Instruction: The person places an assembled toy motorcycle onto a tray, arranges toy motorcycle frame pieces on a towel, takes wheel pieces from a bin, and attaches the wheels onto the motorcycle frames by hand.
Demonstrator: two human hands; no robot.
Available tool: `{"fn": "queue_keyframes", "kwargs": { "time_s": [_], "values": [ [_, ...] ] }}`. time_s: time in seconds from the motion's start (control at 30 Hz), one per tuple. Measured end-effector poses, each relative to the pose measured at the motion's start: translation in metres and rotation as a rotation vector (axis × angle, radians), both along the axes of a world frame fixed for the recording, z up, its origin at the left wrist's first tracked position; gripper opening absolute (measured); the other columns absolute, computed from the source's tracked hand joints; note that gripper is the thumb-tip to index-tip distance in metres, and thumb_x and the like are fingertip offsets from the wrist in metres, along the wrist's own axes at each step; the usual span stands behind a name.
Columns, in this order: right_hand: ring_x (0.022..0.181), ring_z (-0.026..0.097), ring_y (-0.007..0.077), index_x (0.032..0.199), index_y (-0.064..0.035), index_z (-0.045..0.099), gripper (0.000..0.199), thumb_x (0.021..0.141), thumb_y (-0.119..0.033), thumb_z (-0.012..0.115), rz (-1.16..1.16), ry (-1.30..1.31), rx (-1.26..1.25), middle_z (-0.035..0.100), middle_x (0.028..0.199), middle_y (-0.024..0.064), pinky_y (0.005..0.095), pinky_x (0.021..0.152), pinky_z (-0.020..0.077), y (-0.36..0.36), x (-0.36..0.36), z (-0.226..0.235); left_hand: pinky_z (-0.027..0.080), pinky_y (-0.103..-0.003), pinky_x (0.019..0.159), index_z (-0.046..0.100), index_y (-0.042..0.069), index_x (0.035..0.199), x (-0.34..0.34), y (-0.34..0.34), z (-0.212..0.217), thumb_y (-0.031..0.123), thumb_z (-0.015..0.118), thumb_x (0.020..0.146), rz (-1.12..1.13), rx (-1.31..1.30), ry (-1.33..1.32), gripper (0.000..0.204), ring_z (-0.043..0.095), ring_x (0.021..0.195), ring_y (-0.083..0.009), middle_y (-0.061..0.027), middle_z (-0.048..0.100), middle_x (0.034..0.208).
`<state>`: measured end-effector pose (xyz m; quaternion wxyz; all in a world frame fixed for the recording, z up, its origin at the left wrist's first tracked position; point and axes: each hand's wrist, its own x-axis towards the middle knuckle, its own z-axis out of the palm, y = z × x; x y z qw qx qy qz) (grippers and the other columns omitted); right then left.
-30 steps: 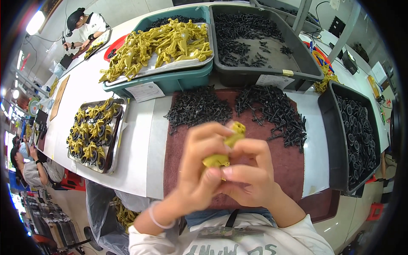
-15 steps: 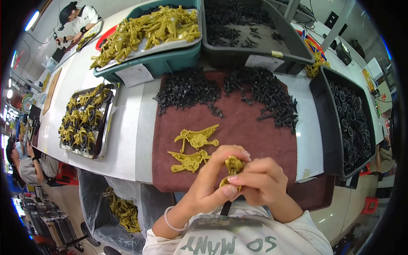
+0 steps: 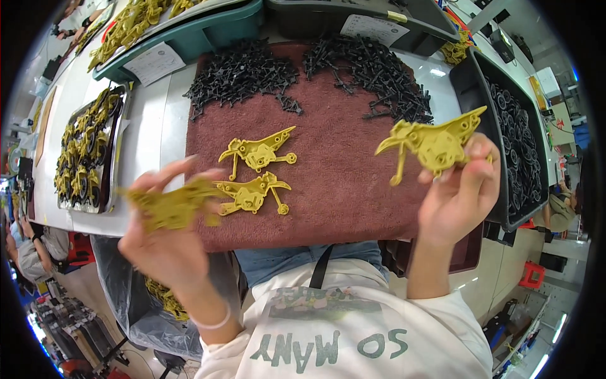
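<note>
My right hand [image 3: 459, 196] holds up a yellow plastic dinosaur-shaped half shell [image 3: 432, 142] over the right side of the dark red mat [image 3: 353, 170]. At the mat's left front corner, my left hand [image 3: 165, 237] grips a second yellow shell [image 3: 173, 207], blurred by motion. Two more yellow shells lie flat on the mat between my hands, one [image 3: 257, 151] above the other [image 3: 252, 194]. Two heaps of small black plastic parts sit at the mat's far edge, one on the left [image 3: 243, 72] and one on the right [image 3: 372, 72].
A black bin [image 3: 521, 126] of black wheel-like parts stands at the right. A metal tray [image 3: 85, 151] of yellow pieces lies at the left. A teal crate [image 3: 189, 31] of yellow parts and a dark crate [image 3: 372, 16] stand at the back. A clear bag [image 3: 142, 297] hangs below the table.
My hands were together in front of my chest on one yellow piece. Now they are spread apart, each holding a separate yellow shell, right raised, left swung to the left.
</note>
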<state>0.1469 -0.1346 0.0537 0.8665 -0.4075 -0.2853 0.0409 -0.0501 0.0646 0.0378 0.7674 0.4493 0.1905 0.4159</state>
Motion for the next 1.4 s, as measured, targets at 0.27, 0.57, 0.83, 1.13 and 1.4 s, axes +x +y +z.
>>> {"fn": "queue_keyframes", "kwargs": {
  "time_s": [0.27,0.57,0.83,1.13,1.4],
  "values": [
    [0.079,0.065,0.0109,0.098,0.0026,0.062,0.01,0.088,0.001,0.063,0.13,0.095,-0.721,0.067,0.091,0.0071,0.0237,0.072,0.052,0.005,0.004,-0.055,0.047,-0.061,0.099,0.042,0.005,0.111,-0.021,-0.006,-0.018,0.018,0.05,0.089,0.022,-0.118,-0.132,0.026,0.045,0.125,-0.0461,-0.0223,0.045,0.129],
    [0.076,0.061,0.0138,0.093,-0.0046,0.066,0.011,0.082,-0.003,0.069,-0.32,-0.87,-1.098,0.064,0.097,0.0073,0.0265,0.066,0.0467,0.011,0.01,-0.056,0.055,-0.034,0.089,0.043,0.0,0.12,0.002,-0.03,-0.023,-0.005,0.053,0.09,-0.076,0.111,0.257,0.032,0.06,0.11,-0.0244,-0.0187,0.059,0.114],
    [0.079,0.06,0.007,0.106,-0.0027,0.066,0.023,0.084,-0.006,0.072,0.549,-0.004,-0.851,0.066,0.089,0.0042,0.0224,0.061,0.0473,0.009,-0.018,-0.028,0.054,-0.028,0.085,0.042,-0.002,0.128,0.034,-0.053,-0.017,-0.01,0.06,0.086,-0.253,0.172,0.28,0.047,0.064,0.105,-0.0246,-0.019,0.061,0.115],
    [0.078,0.062,0.0252,0.096,-0.0061,0.07,0.017,0.079,-0.006,0.07,0.149,-0.454,-1.131,0.058,0.093,0.0085,0.0342,0.072,0.0502,0.007,-0.009,-0.036,0.033,-0.044,0.11,0.055,0.016,0.134,0.043,-0.024,-0.027,0.031,0.062,0.089,-0.137,1.445,0.877,0.047,0.045,0.131,-0.0319,-0.0106,0.05,0.14],
    [0.084,0.055,0.0242,0.098,-0.0096,0.07,0.023,0.075,-0.012,0.073,-0.032,-0.779,-1.184,0.056,0.096,0.0061,0.0374,0.073,0.0462,0.015,-0.022,-0.047,0.025,-0.044,0.115,0.057,0.026,0.133,0.039,-0.02,-0.03,0.041,0.06,0.087,-0.213,1.586,1.068,0.049,0.038,0.136,-0.0273,-0.003,0.045,0.146]
  ]
}}
